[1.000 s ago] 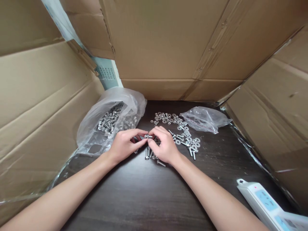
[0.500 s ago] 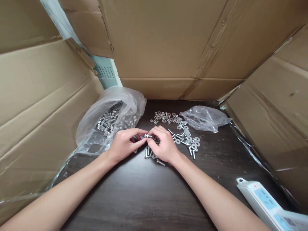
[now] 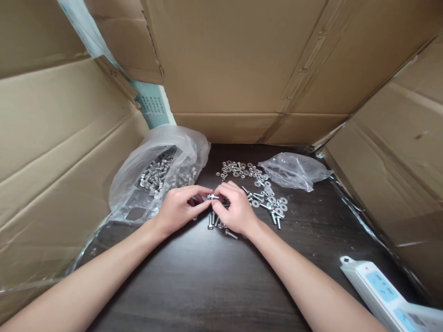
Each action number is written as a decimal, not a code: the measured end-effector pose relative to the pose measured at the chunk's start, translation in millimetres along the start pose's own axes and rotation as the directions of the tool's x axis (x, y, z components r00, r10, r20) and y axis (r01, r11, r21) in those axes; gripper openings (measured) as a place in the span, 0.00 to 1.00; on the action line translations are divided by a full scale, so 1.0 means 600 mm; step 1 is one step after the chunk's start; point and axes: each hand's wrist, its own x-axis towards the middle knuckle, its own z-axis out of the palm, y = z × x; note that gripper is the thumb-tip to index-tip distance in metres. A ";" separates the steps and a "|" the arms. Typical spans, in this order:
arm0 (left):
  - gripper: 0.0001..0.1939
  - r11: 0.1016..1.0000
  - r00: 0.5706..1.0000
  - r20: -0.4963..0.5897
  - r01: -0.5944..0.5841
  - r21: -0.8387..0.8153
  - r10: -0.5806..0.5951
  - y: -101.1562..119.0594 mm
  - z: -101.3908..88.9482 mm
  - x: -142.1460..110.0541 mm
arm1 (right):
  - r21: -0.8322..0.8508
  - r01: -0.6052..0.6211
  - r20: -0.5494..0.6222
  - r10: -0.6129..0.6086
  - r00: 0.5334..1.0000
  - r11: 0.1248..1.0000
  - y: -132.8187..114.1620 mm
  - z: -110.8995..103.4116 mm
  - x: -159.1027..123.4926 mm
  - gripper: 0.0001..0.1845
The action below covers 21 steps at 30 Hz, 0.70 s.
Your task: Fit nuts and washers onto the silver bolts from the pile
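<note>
Above the dark table, my left hand (image 3: 180, 207) pinches a small metal bolt (image 3: 216, 197) by its head end between thumb and fingertips. The bolt lies nearly level, its threaded end pointing right. A nut (image 3: 212, 197) sits on its shank, close to the left fingertips. My right hand (image 3: 236, 206) is closed around the same bolt from the right, thumb and index finger at the nut. Its other fingers are curled and partly hidden. Loose bolts (image 3: 211, 220) lie on the table just below and partly behind my right hand.
An open plastic bag (image 3: 121, 184) full of assembled-looking bolts (image 3: 157, 173) stands at the left. Flat washers (image 3: 255, 203), nuts and bolts are scattered behind and right of my hands. A crumpled clear bag (image 3: 297, 170) lies farther right. A power strip (image 3: 375, 286) is near right; cardboard walls (image 3: 242, 69) surround the table.
Both hands stay in nearly the same place. The bolt has shifted very slightly down, and the nut on it appears a little nearer to the left fingertips.
</note>
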 end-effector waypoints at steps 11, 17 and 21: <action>0.09 1.000 1.000 -0.016 -0.011 -0.024 0.010 -0.001 0.000 0.001 | -0.021 -0.002 -0.001 0.002 1.000 1.000 -0.004 0.000 -0.001 0.06; 0.09 1.000 0.999 -0.032 0.002 -0.013 -0.002 -0.001 -0.001 0.002 | 0.019 0.003 -0.051 -0.002 0.999 1.000 -0.005 -0.001 -0.002 0.01; 0.08 1.000 0.999 -0.043 0.013 -0.005 -0.014 0.000 -0.001 0.002 | 0.030 0.019 -0.060 -0.017 0.998 0.999 -0.005 -0.001 -0.002 0.03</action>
